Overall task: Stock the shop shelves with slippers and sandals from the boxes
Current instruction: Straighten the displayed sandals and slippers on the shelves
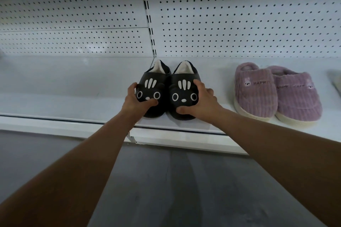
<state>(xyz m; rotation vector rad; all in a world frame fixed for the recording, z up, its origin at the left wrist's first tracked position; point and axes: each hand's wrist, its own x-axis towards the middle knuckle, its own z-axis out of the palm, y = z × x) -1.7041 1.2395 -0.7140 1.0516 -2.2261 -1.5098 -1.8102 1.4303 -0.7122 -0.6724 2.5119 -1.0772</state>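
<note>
Both hands, left (pixel 137 100) and right (pixel 198 100), each curl round one toe of the glossy black cat-faced slippers (pixel 167 91) standing at the white metal shelf's (pixel 73 86) front edge; letting go comes next, I'd judge.

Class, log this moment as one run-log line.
left hand grips left black slipper | right hand grips right black slipper | both on shelf

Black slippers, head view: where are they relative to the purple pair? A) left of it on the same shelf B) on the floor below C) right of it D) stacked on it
A: the black slippers, gripped by the left hand and right hand, sit on the shelf left of the purple pair, with a gap between them.
</note>
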